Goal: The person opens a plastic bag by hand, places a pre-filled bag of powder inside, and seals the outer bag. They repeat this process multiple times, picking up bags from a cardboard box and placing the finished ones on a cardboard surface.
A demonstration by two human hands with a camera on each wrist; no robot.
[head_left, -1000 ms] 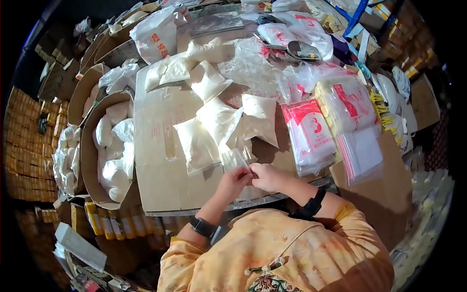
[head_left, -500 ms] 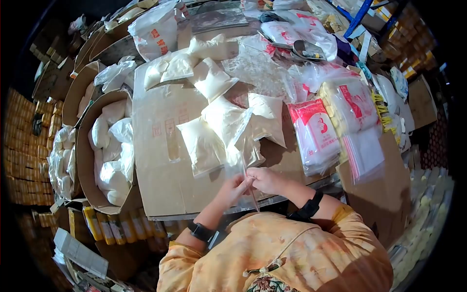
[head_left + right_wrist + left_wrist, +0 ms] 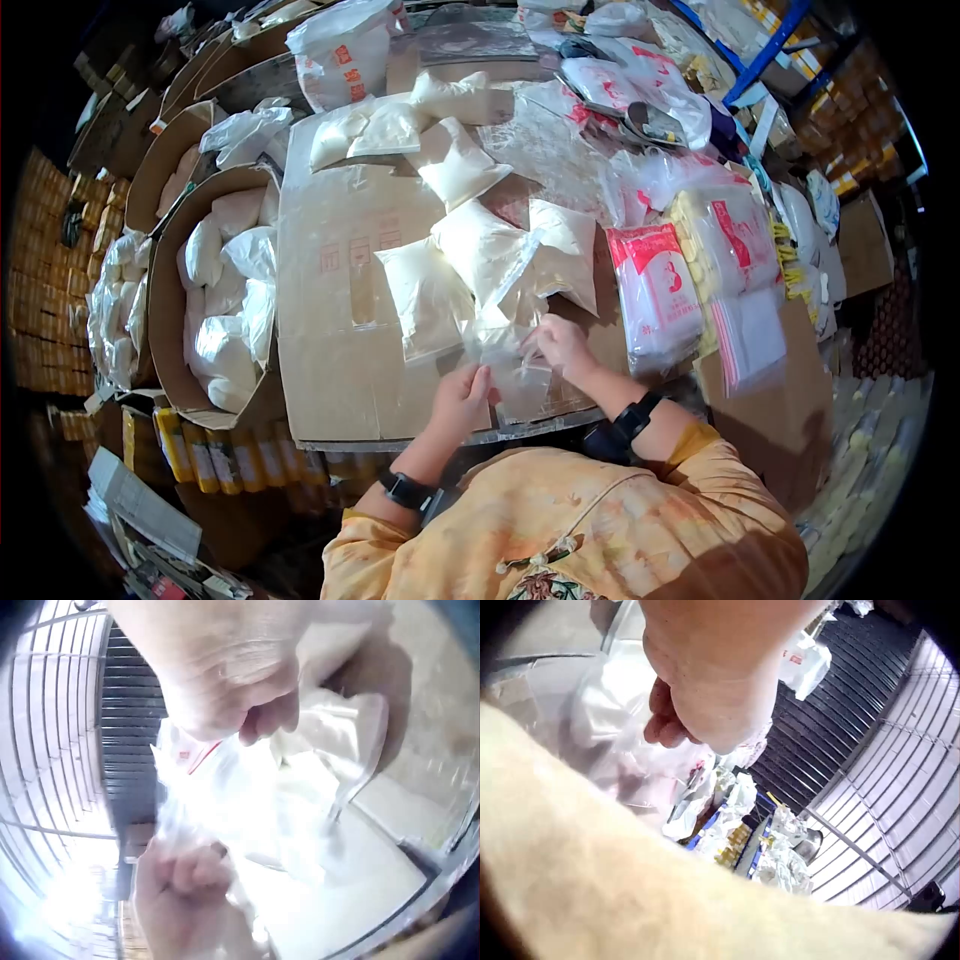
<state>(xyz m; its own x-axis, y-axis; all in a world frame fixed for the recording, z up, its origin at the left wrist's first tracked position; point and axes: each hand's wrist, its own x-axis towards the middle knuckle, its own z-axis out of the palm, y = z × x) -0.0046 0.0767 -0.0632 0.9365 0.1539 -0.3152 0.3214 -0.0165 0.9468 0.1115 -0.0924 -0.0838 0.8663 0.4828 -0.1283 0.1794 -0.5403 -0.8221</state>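
A clear plastic zip bag [image 3: 520, 372] with a red line along its edge stretches between the two hands near the table's front edge. The left hand [image 3: 462, 398] grips one side of it with curled fingers. Higher and further right, the right hand [image 3: 562, 345] pinches the other side; in the right wrist view the bag [image 3: 225, 787] runs down from this hand to the left one. Just beyond the hands lie filled bags of pale powder, among them a middle bag [image 3: 478, 250], a left bag [image 3: 425, 298] and a right bag [image 3: 563, 255].
Cardboard [image 3: 330, 385] covers the tabletop. Packs of red-and-white printed bags [image 3: 655, 290] lie at the right, beside loose flat bags [image 3: 752, 335]. A tall carton [image 3: 165, 330] of filled bags stands left of the table. Further back is a large white sack [image 3: 340, 65].
The hands have moved apart, the left one leftward and the right one up and to the right. The clear bag, earlier held narrow between them, is now spread wider.
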